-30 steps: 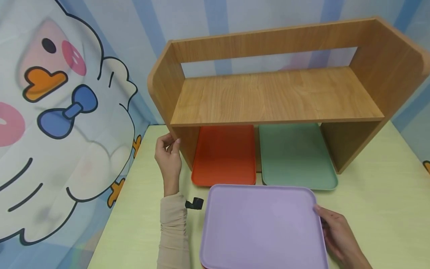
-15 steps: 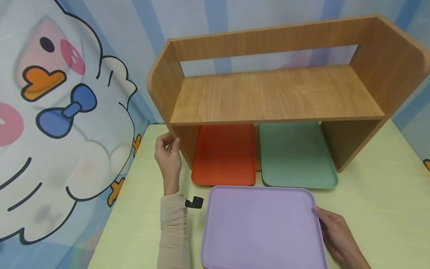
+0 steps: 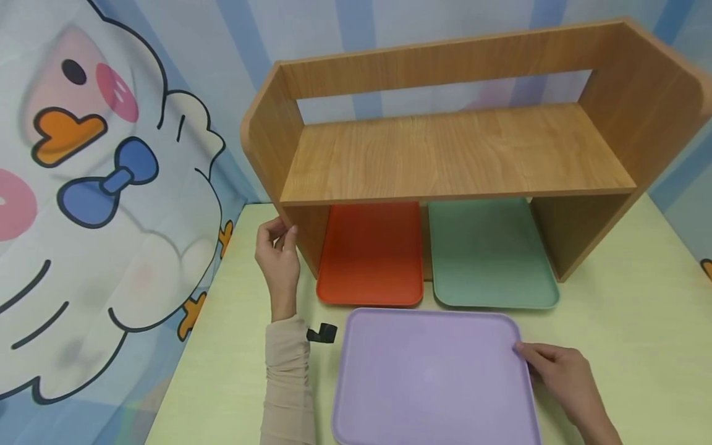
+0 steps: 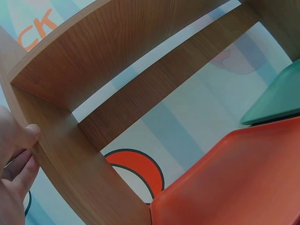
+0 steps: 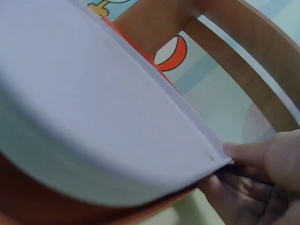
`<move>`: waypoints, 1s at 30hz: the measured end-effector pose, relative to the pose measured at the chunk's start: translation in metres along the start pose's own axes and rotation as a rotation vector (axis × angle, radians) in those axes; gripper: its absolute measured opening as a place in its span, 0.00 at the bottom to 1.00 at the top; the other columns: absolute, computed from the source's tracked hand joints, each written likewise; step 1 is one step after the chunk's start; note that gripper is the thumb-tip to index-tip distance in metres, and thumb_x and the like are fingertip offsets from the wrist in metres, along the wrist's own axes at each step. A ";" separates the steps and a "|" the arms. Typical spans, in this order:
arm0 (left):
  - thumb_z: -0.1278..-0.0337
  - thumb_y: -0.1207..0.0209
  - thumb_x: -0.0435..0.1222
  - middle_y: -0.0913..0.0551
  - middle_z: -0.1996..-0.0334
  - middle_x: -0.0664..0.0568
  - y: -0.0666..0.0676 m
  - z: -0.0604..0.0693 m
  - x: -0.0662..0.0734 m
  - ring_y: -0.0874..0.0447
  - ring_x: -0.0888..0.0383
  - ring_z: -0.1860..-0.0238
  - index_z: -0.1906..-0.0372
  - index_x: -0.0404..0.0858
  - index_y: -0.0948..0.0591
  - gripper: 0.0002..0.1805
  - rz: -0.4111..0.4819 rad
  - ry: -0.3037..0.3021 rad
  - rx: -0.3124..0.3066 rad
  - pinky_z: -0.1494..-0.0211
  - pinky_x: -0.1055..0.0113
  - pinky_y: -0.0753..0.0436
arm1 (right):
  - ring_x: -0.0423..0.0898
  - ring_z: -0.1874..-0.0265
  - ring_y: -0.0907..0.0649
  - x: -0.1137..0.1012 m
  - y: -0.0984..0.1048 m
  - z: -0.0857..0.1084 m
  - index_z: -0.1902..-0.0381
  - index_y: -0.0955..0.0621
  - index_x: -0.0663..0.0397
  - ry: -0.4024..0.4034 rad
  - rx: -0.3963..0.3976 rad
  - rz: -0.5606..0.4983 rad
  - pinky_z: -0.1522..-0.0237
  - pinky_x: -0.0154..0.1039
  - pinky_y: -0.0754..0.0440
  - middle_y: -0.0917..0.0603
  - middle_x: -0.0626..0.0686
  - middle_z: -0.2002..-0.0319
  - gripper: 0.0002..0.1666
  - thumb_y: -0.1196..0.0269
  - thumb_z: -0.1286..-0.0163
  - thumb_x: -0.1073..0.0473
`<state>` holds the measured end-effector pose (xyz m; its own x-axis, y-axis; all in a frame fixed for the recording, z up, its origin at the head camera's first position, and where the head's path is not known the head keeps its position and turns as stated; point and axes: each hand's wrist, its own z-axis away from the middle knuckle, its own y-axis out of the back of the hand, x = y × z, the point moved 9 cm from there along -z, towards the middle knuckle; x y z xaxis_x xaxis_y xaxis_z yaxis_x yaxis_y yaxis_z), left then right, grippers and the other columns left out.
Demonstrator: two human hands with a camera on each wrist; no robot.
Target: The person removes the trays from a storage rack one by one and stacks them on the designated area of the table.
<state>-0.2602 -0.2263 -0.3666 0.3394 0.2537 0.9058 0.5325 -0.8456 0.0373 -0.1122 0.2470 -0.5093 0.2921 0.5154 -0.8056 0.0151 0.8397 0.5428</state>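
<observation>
My left hand (image 3: 279, 266) grips the front edge of the left side panel of a wooden desk shelf (image 3: 456, 154), thumb and fingers curled at that edge. At the lower right, my right hand (image 3: 564, 377) pinches the right rim of a purple tray (image 3: 434, 377), its thumb on the rim and fingers underneath. In the right wrist view, an orange-red edge (image 5: 164, 201) shows beneath the purple tray, so something lies below it. Under the shelf, an orange tray (image 3: 369, 259) and a green tray (image 3: 492, 259) lie side by side, their fronts jutting out.
The pale yellow-green table (image 3: 628, 296) carries the shelf and trays. A small black piece (image 3: 322, 334) projects beside the left sleeve (image 3: 288, 383). Behind, a striped blue curtain (image 3: 311, 31) with a cartoon duck (image 3: 167, 259) hangs close to the table's left side.
The right hand has turned slightly on the purple tray's rim. The purple tray sits a touch farther from the orange and green trays. The left hand keeps its hold.
</observation>
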 end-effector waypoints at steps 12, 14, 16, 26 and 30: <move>0.40 0.41 0.27 0.22 0.55 0.45 -0.001 0.000 -0.001 0.22 0.59 0.52 0.50 0.32 0.25 0.13 0.010 0.010 0.002 0.43 0.67 0.20 | 0.40 0.83 0.26 -0.033 0.008 0.009 0.68 0.12 0.56 0.172 0.198 0.366 0.80 0.37 0.30 0.15 0.49 0.80 0.13 0.34 0.39 0.52; 0.40 0.41 0.27 0.22 0.55 0.45 0.000 0.000 -0.001 0.22 0.59 0.51 0.50 0.32 0.25 0.14 0.009 0.016 0.001 0.43 0.67 0.20 | 0.40 0.85 0.28 -0.035 0.008 0.010 0.70 0.13 0.55 0.189 0.218 0.382 0.82 0.36 0.32 0.15 0.48 0.80 0.11 0.33 0.39 0.53; 0.40 0.41 0.27 0.23 0.54 0.44 -0.001 0.001 -0.002 0.23 0.58 0.51 0.49 0.31 0.25 0.14 0.006 0.024 -0.001 0.42 0.67 0.20 | 0.40 0.86 0.29 -0.035 0.007 0.010 0.71 0.13 0.55 0.196 0.229 0.388 0.84 0.35 0.34 0.16 0.47 0.82 0.10 0.33 0.39 0.53; 0.41 0.41 0.27 0.23 0.55 0.44 0.000 0.000 0.000 0.23 0.59 0.52 0.50 0.30 0.25 0.14 0.011 0.014 0.004 0.43 0.66 0.20 | 0.39 0.88 0.31 -0.034 0.005 0.008 0.75 0.16 0.53 0.221 0.233 0.375 0.87 0.33 0.36 0.22 0.44 0.86 0.08 0.33 0.39 0.55; 0.40 0.41 0.28 0.22 0.56 0.45 0.000 0.001 0.000 0.23 0.59 0.52 0.51 0.31 0.25 0.13 0.004 0.006 0.001 0.43 0.67 0.20 | 0.35 0.84 0.28 -0.026 0.008 0.005 0.71 0.15 0.52 0.185 0.222 0.334 0.83 0.32 0.32 0.17 0.46 0.81 0.09 0.34 0.38 0.53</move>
<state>-0.2599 -0.2256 -0.3673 0.3369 0.2471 0.9085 0.5317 -0.8463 0.0329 -0.1149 0.2395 -0.4828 0.1397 0.7915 -0.5950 0.1597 0.5750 0.8024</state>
